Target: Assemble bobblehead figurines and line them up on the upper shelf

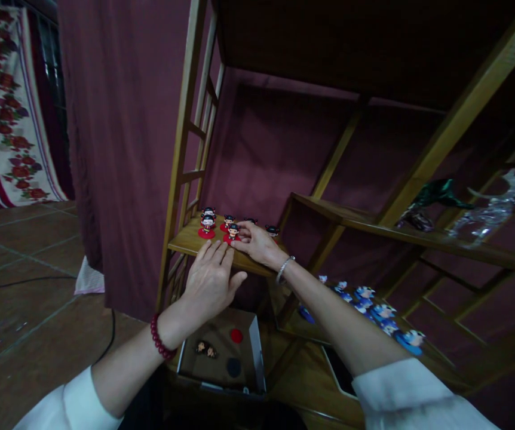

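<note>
Head view: at far left, the floral cloth [13, 119] is cut by the frame.
Front-left doll [208, 223]: on the shelf [180, 240], it covers much of the rear doll [208, 211].
Left hand [210, 276]: released, fingers extended at the shelf edge.
White box [256, 352]: below, partly hidden by this hand.
Middle doll [233, 230]: upright on the shelf, beside the right fingertips.
Right hand [260, 243]: thumb and forefinger at this doll; whether the grip is clenched, I cannot tell.
Blue figurines [383, 313]: the right forearm runs close before them.
Shiny figure [486, 212]: form hard to recognise.
</note>
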Demonstrator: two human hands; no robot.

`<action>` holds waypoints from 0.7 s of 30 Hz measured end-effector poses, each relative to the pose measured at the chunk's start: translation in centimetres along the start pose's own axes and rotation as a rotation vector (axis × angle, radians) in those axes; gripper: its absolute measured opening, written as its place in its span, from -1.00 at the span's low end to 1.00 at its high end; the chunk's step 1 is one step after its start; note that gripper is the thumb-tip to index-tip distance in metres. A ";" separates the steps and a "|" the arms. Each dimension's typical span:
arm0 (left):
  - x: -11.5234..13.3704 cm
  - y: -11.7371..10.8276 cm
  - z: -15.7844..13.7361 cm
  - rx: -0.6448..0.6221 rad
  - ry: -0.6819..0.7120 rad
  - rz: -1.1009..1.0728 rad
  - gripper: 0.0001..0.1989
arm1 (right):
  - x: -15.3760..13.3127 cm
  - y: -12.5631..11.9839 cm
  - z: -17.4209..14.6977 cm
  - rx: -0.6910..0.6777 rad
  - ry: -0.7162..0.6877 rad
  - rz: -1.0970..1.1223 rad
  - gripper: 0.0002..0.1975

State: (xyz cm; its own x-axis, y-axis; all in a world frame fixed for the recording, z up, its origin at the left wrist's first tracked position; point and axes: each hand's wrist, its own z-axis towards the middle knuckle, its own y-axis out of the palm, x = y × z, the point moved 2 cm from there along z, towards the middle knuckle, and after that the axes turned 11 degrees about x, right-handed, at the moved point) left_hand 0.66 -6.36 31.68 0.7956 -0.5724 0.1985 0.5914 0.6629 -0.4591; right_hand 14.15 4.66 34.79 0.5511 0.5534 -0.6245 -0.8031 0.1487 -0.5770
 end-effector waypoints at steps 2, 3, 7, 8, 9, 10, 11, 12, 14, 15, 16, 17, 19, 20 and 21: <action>-0.1 0.0 0.2 -0.018 -0.008 0.017 -0.47 | 0.2 0.3 0.1 0.002 0.007 0.015 -0.52; -0.2 0.1 0.3 -0.029 -0.010 0.025 -0.45 | 0.3 0.4 0.2 -0.005 0.003 0.014 -0.53; -0.6 0.3 0.7 -0.074 -0.006 0.053 -0.42 | 0.0 0.5 0.4 -0.036 -0.027 -0.016 -0.55; -0.7 0.3 0.8 -0.083 -0.004 0.057 -0.41 | -0.1 0.5 0.4 -0.037 -0.027 -0.014 -0.54; -0.8 0.4 0.8 -0.091 -0.003 0.060 -0.41 | -0.2 0.5 0.4 -0.036 -0.022 -0.004 -0.53; -0.8 0.4 0.8 -0.095 0.000 0.063 -0.41 | -0.2 0.5 0.4 -0.036 -0.015 0.012 -0.53; -0.9 0.4 0.8 -0.095 0.004 0.065 -0.42 | -0.3 0.5 0.4 -0.037 -0.006 0.031 -0.53; -0.9 0.4 0.8 -0.091 0.008 0.067 -0.42 | -0.3 0.5 0.4 -0.039 0.003 0.048 -0.53; -0.9 0.4 0.7 -0.080 0.020 0.068 -0.44 | -0.3 0.6 0.3 -0.040 0.021 0.060 -0.52; -0.9 0.4 0.7 -0.079 0.023 0.067 -0.45 | -0.2 0.6 0.3 -0.038 0.029 0.059 -0.51; -0.9 0.5 0.7 -0.082 0.025 0.067 -0.45 | -0.2 0.6 0.3 -0.036 0.040 0.060 -0.49; -0.9 0.5 0.6 -0.088 0.026 0.067 -0.44 | -0.3 0.6 0.3 -0.037 0.049 0.066 -0.48; -1.0 0.6 0.7 -0.102 0.023 0.065 -0.43 | -0.4 0.6 0.2 -0.047 0.064 0.099 -0.46; -1.0 0.6 0.7 -0.105 0.023 0.063 -0.42 | -0.5 0.6 0.2 -0.055 0.071 0.123 -0.46; -1.0 0.6 0.7 -0.106 0.024 0.061 -0.42 | -0.7 0.6 0.2 -0.065 0.077 0.147 -0.46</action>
State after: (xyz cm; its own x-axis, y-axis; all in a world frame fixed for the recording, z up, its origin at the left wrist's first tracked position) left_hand 0.33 -5.02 31.83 0.8256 -0.5448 0.1469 0.5236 0.6428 -0.5592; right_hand 13.24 4.57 34.95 0.4463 0.5005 -0.7419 -0.8615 0.0159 -0.5075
